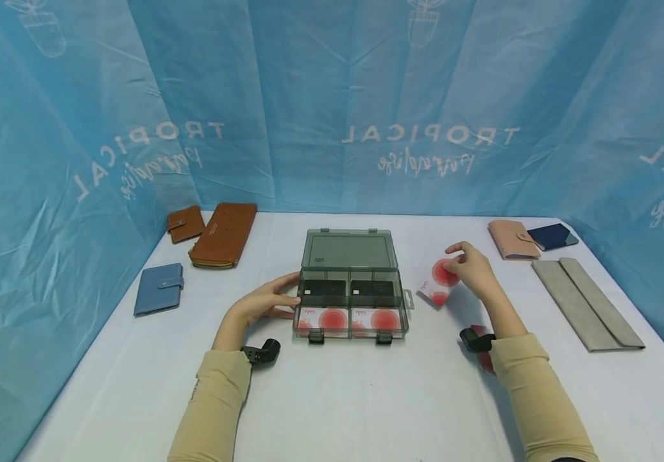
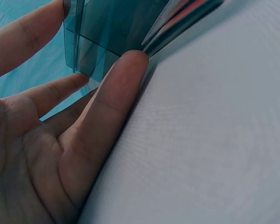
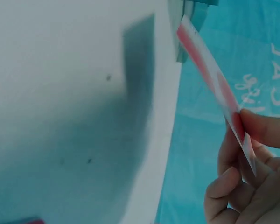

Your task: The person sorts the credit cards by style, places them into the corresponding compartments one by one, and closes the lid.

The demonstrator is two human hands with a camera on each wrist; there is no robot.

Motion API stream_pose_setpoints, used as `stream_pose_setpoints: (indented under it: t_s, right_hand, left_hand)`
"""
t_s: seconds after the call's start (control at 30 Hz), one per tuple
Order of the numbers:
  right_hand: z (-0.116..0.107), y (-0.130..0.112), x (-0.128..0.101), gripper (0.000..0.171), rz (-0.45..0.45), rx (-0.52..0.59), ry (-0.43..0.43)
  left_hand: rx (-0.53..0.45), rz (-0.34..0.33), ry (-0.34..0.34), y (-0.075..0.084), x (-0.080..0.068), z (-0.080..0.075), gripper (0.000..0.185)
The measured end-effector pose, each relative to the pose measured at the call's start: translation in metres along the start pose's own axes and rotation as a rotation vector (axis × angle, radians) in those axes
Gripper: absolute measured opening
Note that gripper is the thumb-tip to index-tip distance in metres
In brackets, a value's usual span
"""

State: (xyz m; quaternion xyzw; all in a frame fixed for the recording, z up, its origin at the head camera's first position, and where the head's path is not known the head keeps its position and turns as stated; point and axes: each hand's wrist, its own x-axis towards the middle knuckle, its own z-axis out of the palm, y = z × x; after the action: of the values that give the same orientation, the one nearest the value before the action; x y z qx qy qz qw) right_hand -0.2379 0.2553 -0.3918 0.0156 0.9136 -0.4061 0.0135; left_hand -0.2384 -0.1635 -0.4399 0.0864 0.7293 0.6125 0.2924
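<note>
In the head view, a translucent grey-green plastic organizer box (image 1: pixel 350 239) lies with its lid raised. Black cards (image 1: pixel 372 289) occupy its two back compartments, and red-and-white cards (image 1: pixel 323 319) its two front ones. My left hand (image 1: pixel 265 298) touches the box's left side with fairly straight fingers; the left wrist view shows the fingertips (image 2: pixel 133 60) against the clear wall. To the right of the box, my right hand (image 1: pixel 473 269) pinches a red-and-white card (image 1: pixel 432 289) between thumb and fingers. That card (image 3: pixel 210 70) is held tilted above the table, its shadow below.
Another red card (image 1: pixel 486 362) lies partly hidden beneath the right wrist. At left are a blue wallet (image 1: pixel 157 289), a brown pouch (image 1: pixel 224 234) and a small brown wallet (image 1: pixel 185 223). At right lie a pink wallet (image 1: pixel 512 239), a dark blue card holder (image 1: pixel 552 237) and a grey sleeve (image 1: pixel 586 305).
</note>
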Motion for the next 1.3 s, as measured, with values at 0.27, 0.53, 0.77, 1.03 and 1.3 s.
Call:
stream_pose_setpoints:
  t_s: [0.27, 0.53, 0.77, 1.03, 1.3]
  right_hand:
    - [0.004, -0.021, -0.007, 0.042, -0.037, 0.097, 0.063]
    - [0.025, -0.058, -0.02, 0.036, -0.09, 0.222, -0.047]
    - [0.06, -0.085, -0.032, 0.019, -0.193, 0.202, -0.156]
    - [0.1, -0.103, -0.041, 0.01, -0.272, 0.071, -0.215]
    - [0.123, -0.103, -0.043, 0.01, -0.363, -0.101, -0.349]
  left_hand:
    - [0.003, -0.001, 0.003, 0.001, 0.0, 0.0, 0.077]
    - [0.006, -0.003, 0.007, -0.001, 0.001, 0.0, 0.077]
    - [-0.002, 0.006, 0.002, -0.002, 0.002, -0.001, 0.077]
    - [-0.002, 0.006, 0.007, -0.001, 0.002, 0.0, 0.077]
    - [-0.001, 0.007, 0.002, -0.001, 0.0, -0.001, 0.081]
